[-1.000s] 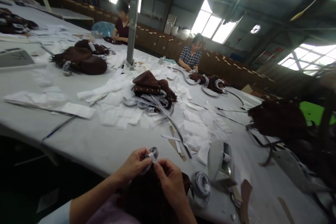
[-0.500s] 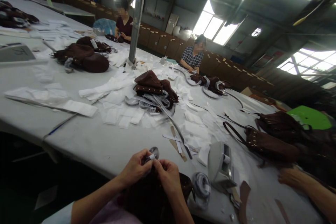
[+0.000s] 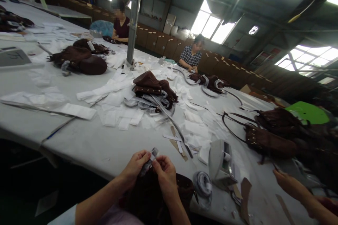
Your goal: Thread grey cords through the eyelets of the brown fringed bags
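Note:
At the table's near edge my left hand [image 3: 136, 165] pinches a plastic-wrapped strap [image 3: 153, 153], greyish and shiny with a white bit on it. Close against it, my right hand [image 3: 164, 173] has thumb and fingers closed on the same wrapped piece. Beneath both hands a dark brown bag [image 3: 144, 197] lies at my lap, partly hidden by my forearms; its rim with metal eyelets shows on the right. Beside that rim sits a coiled strap in clear plastic [image 3: 202, 187] on the table.
A grey tape dispenser [image 3: 221, 165] stands right of the coil. Brown bags [image 3: 269, 140] lie at right, near a co-worker's hand [image 3: 289, 182]. Mid-table is another brown bag [image 3: 150, 86] among white paper sheets [image 3: 116, 114]. A metal post [image 3: 133, 21] rises beyond; two people work across the table.
My hands stay together on the wrapped strap, which has turned slightly. The co-worker's hand at right has shifted a little left. The whole view has moved slightly.

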